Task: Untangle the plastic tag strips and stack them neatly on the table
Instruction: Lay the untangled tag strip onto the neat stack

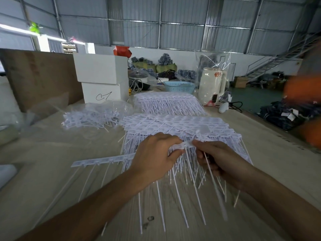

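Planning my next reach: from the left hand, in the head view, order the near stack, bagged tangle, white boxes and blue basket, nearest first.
From the left hand:
1. Near stack, just ahead, under the hands.
2. Bagged tangle, ahead-left.
3. White boxes, farther back, left.
4. Blue basket, far back, right.

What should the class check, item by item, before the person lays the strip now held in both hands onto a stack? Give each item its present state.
1. Both hands hold the strip: left hand and right hand pinch the held strip at its header. Ok.
2. Tails hang free of other strips: they overlap the near stack below. Cannot tell.
3. Near stack is aligned to receive it: headers lie in even rows. Ok.
4. The loose strip on the left is stacked: it lies alone on the table. Not ok.
5. The tangled pile is finished: strips remain. Not ok.
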Demonstrator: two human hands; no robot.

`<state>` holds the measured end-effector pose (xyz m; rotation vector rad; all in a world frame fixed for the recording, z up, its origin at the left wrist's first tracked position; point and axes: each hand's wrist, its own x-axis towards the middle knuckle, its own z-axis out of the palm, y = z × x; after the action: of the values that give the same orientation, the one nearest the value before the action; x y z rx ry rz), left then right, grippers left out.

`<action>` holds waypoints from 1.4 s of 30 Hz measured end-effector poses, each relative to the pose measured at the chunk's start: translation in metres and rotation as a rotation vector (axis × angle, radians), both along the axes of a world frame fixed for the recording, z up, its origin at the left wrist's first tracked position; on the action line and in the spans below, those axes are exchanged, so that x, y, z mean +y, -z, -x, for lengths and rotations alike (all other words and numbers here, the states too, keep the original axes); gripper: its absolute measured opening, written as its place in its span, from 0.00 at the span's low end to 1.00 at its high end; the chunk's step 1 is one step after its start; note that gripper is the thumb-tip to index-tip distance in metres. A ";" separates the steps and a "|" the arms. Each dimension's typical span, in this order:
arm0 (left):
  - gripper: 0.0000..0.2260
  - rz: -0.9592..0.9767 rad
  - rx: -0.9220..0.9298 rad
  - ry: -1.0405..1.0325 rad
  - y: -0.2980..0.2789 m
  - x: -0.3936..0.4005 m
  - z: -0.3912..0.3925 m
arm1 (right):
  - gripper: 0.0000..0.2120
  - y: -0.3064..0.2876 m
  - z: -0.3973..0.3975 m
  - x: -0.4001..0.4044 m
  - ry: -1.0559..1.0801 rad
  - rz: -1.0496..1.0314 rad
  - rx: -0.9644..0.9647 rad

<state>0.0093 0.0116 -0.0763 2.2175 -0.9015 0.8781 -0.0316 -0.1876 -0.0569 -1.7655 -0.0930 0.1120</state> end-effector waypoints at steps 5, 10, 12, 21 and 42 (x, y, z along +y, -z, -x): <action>0.10 -0.017 -0.065 -0.018 0.000 -0.002 0.003 | 0.21 0.000 0.001 0.000 -0.010 -0.017 0.049; 0.08 -0.004 -0.040 -0.011 0.000 -0.003 0.002 | 0.19 0.003 0.000 0.003 -0.025 -0.118 0.148; 0.08 -0.006 -0.021 -0.003 0.001 -0.004 0.002 | 0.19 0.004 0.000 0.004 -0.009 -0.103 0.126; 0.04 0.002 0.347 0.185 0.001 0.000 -0.007 | 0.18 0.005 0.000 0.004 0.009 0.181 -0.194; 0.09 0.150 0.541 0.409 -0.007 0.005 -0.007 | 0.24 0.010 -0.008 -0.013 -0.085 0.159 -0.214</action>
<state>0.0164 0.0163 -0.0696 1.8948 -0.9301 0.1345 -0.0234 -0.2002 -0.0673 -1.9288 -0.3222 -0.0084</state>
